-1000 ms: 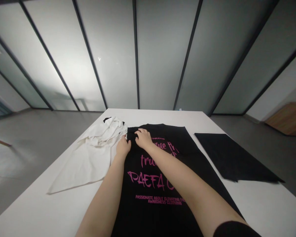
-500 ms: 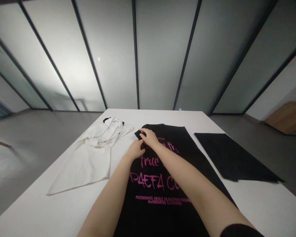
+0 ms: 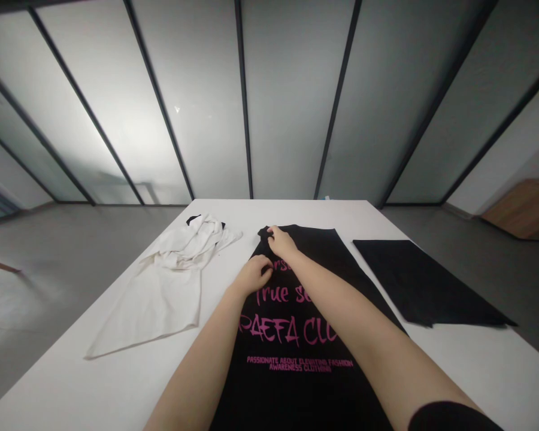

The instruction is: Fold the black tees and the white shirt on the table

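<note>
A black T-shirt (image 3: 291,392) with pink lettering lies lengthwise before me, its far left part turned inward in a small bunched fold. My right hand (image 3: 282,243) pinches that fold near the far left corner, thumb and fingers closed on the cloth. Nearer to me, my left hand (image 3: 255,274) rests at the shirt's left edge with its fingers curled against the fabric beside the lettering. My forearms cover parts of the shirt's sides and some of the print.
The shirt lies on a white table (image 3: 224,365). To its left is a crumpled white garment (image 3: 161,299) with a bit of black cloth at its far end. A flat, folded black garment (image 3: 422,281) lies at the right. Frosted glass panels (image 3: 287,108) stand behind the table.
My right hand has moved right and slightly away, folding the shirt's far left corner inward. My left hand has shifted slightly right. More of the lettering shows.
</note>
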Demonstrator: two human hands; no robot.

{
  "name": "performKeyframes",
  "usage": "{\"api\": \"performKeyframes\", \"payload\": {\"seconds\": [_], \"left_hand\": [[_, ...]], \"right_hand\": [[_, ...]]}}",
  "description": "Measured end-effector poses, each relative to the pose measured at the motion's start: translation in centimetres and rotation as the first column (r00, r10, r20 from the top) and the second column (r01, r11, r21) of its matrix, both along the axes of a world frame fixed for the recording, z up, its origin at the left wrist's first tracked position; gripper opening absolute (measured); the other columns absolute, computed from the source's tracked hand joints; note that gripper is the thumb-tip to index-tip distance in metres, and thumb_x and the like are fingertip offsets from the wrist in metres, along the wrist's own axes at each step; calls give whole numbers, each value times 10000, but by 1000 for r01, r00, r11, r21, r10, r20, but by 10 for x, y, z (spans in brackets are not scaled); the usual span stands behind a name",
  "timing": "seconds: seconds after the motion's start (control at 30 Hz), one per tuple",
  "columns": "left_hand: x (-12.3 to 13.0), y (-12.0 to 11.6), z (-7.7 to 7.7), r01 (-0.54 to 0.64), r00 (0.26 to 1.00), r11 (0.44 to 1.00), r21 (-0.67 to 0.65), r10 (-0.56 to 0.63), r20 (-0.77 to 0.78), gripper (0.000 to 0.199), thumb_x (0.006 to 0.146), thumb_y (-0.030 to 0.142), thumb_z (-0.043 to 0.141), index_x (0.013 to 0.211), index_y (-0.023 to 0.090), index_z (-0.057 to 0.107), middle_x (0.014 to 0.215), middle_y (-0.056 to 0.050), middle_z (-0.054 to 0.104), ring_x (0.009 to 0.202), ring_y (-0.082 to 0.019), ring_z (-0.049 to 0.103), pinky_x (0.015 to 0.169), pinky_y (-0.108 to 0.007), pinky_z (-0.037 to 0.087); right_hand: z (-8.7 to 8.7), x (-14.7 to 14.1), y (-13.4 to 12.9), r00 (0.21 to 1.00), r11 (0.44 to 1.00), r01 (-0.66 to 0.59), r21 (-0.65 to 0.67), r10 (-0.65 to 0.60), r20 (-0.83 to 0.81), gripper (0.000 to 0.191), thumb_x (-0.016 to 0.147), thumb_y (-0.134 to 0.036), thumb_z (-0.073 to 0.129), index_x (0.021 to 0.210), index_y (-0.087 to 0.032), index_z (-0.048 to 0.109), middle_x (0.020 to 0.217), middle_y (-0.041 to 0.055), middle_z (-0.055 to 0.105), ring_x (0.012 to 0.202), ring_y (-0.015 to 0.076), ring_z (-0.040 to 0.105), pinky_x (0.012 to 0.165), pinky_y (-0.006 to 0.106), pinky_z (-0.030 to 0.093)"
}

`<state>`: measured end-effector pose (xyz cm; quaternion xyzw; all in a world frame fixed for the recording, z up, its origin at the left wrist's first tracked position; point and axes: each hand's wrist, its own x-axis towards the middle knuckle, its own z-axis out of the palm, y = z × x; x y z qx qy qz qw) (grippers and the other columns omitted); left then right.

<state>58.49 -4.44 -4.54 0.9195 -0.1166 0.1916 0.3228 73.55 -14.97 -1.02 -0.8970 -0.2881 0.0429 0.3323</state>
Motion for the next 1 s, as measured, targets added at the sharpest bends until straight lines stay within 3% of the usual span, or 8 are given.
{"api": "performKeyframes", "payload": {"seconds": [0.27,0.33,0.43,0.5,0.6,0.67,0.8,1.0], "left_hand": [[5,2,-14,-224,974,974,-28,224,-27,485,869,89,617,1343,190,605,1252,-102,627,1018,-212,682,992,-410,579],[7,3,-17,-216,976,976,18,217,-37,436,882,94,619,1310,169,654,1191,-108,664,1060,-237,682,1021,-424,567],[8,4,-17,-174,983,981,89,179,-47,341,896,105,626,1212,175,735,1096,-97,707,1061,-250,687,1024,-425,564],[7,4,-16,-162,984,980,113,169,-54,326,905,112,628,1195,183,757,1080,-92,720,1038,-246,695,1008,-416,569],[7,4,-14,-173,982,979,111,180,-59,327,912,113,626,1198,193,764,1079,-85,730,1031,-237,701,1004,-400,571],[6,3,-13,-188,979,978,95,194,-62,329,913,108,624,1202,190,758,1096,-86,735,1041,-234,702,1011,-392,566],[7,5,-14,-245,965,968,62,249,-79,354,902,96,627,1232,178,724,1098,-83,739,1031,-226,700,995,-381,563],[6,11,-10,-345,928,936,70,351,-122,436,880,116,640,1312,169,658,997,-62,723,966,-227,698,948,-382,563]], "right_hand": [[-22,12,-18,999,994,16,106,-10,-52,257,1066,-214,410,1214,-224,621,1102,69,751,1016,206,709,923,329,507],[-26,11,-21,998,992,-27,123,34,-58,171,1034,-353,561,1130,-242,648,1058,42,751,988,210,706,907,325,511],[-28,10,-25,994,986,-42,160,58,-98,405,771,-362,882,1099,-259,668,1057,30,753,1005,241,701,916,335,510],[-29,13,-26,991,981,1,192,25,-131,441,705,-253,908,1082,-253,679,1081,53,754,1061,269,692,956,358,499],[-29,20,-25,981,965,93,245,-47,-187,201,803,-186,792,973,-226,692,1080,96,754,1132,288,675,1011,384,485],[-29,24,-23,965,946,146,290,-71,-252,61,856,-197,735,854,-215,677,1010,100,755,1120,287,680,1003,383,501],[-31,29,-19,901,891,206,404,-11,-434,233,952,-310,661,743,-211,625,764,65,715,873,252,721,817,366,587],[-28,29,-16,829,769,245,591,150,-539,143,966,-356,665,1032,-229,660,902,58,761,814,215,735,735,347,614]]}}
